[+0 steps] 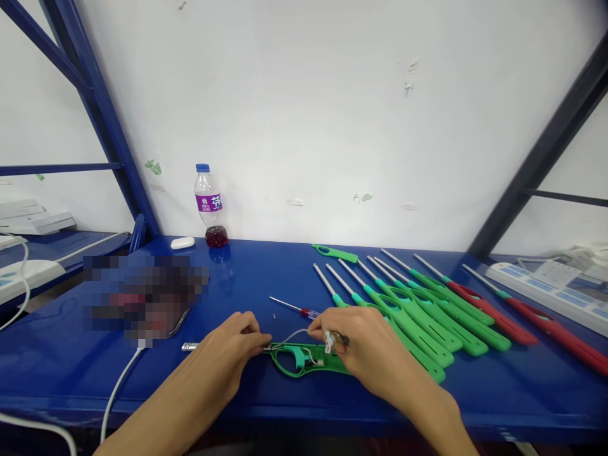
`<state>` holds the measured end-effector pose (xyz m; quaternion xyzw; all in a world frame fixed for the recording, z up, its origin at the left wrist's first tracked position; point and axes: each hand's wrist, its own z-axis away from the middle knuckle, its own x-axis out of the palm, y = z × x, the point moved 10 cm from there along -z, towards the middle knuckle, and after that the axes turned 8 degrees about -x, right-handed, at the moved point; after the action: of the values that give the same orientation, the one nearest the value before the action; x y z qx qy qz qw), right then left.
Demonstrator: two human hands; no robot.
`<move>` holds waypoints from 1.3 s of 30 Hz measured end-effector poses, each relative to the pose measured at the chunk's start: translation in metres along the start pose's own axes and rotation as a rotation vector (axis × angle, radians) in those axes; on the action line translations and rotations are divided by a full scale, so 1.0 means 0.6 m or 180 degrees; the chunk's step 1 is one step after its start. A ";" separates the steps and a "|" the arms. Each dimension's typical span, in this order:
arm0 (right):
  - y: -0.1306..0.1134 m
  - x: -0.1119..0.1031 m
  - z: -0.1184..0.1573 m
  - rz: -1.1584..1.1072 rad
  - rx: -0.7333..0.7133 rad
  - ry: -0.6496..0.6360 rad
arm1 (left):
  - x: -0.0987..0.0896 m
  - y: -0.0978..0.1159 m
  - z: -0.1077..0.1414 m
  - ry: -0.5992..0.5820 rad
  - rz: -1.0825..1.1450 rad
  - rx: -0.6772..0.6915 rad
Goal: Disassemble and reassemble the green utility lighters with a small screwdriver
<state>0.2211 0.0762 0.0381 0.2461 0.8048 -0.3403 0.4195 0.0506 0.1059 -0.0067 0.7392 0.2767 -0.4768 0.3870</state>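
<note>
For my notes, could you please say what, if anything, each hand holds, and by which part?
The left hand pinches the open green casing at its rod end; the right hand holds the thin tube by its right-hand stretch.

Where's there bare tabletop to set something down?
Behind the screwdriver, between the bottle and the green lighters; also the front left tabletop, beside the white cable. Crowded among those lighters and around the left hand and right hand.

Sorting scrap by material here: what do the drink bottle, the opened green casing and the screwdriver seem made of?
Bottle: probably clear, glossy plastic; see-through, moulded curves.
Casing: likely moulded plastic; evenly coloured, thin-walled.
Screwdriver: shaft looks like bright metal, silvery; red-and-clear handle, likely plastic, partly hidden.
</note>
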 end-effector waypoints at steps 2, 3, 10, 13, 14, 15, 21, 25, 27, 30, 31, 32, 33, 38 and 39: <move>-0.002 -0.001 0.001 -0.0019 0.0016 -0.0001 | -0.011 0.007 0.003 0.0193 0.0065 0.0027; -0.003 -0.002 0.001 -0.0026 0.0027 -0.0005 | -0.018 0.014 0.005 0.0305 0.0102 0.0083; -0.011 0.008 0.000 -0.0050 0.0028 -0.0088 | -0.032 0.076 -0.003 0.0833 0.0928 0.0320; -0.012 0.008 -0.003 -0.0071 -0.0015 -0.0084 | -0.022 0.085 -0.009 0.0942 0.1242 0.0400; -0.010 0.006 -0.002 -0.0072 -0.0007 -0.0076 | -0.021 0.084 -0.009 0.1001 0.1324 0.0389; -0.007 0.003 -0.001 -0.0054 0.0028 -0.0069 | -0.022 0.081 -0.009 0.1053 0.1385 0.0362; 0.020 -0.006 0.030 -0.0058 0.0646 -0.0311 | -0.031 0.070 -0.003 0.1095 0.1454 0.0155; 0.017 0.005 0.042 -0.0405 0.0807 -0.0486 | -0.031 0.073 -0.007 0.1048 0.1427 0.0117; 0.012 0.012 0.038 -0.0417 0.0717 -0.0535 | -0.033 0.074 -0.009 0.1055 0.1413 0.0115; 0.010 0.018 0.029 -0.0335 0.0555 -0.0506 | -0.038 0.079 -0.006 0.1144 0.1397 0.0214; 0.009 0.019 0.026 -0.0314 0.0503 -0.0479 | -0.040 0.081 -0.005 0.1184 0.1387 0.0256; 0.008 0.019 0.024 -0.0301 0.0454 -0.0451 | -0.041 0.083 -0.003 0.1211 0.1370 0.0298; 0.007 0.020 0.022 -0.0297 0.0410 -0.0433 | -0.041 0.085 -0.003 0.1225 0.1345 0.0331; -0.001 0.018 0.018 -0.0294 0.0309 -0.0392 | -0.041 0.093 -0.002 0.1208 0.1261 0.0445; -0.002 0.017 0.018 -0.0282 0.0293 -0.0393 | -0.041 0.094 -0.002 0.1205 0.1253 0.0458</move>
<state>0.2201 0.0686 0.0253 0.2078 0.7710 -0.4096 0.4411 0.0854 0.0749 0.0336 0.8802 0.1606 -0.2643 0.3601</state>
